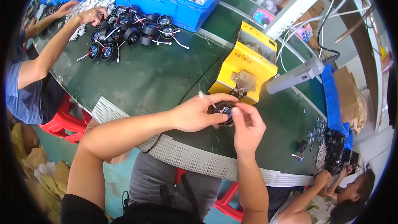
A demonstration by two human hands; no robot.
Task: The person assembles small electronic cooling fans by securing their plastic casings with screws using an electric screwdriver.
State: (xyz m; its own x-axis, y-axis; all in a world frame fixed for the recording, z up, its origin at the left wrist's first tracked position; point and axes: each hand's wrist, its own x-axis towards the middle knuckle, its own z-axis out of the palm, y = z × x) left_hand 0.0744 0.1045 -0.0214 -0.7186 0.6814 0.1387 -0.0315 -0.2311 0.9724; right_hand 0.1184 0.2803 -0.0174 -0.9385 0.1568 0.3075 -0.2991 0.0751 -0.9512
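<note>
Between my two hands is a round black housing (224,110) with a small blue circuit board inside and a white-plugged wire coming off its edge. My left hand (198,113) grips its left side, thumb across the front and fingers behind the rim. The thumb and fingers of my right hand (250,127) pinch its right side. Just beyond my fingers stands a yellow machine (248,68) with a metal mechanism on its front. The underside of the housing is hidden by my fingers.
Similar black housings (132,31) with wires lie piled at the far left, near a blue bin (178,14) of white parts. A grey cylindrical tool (295,75) hangs right of the machine. A co-worker's hand (92,15) reaches to the pile; another person sits at lower right beside small parts.
</note>
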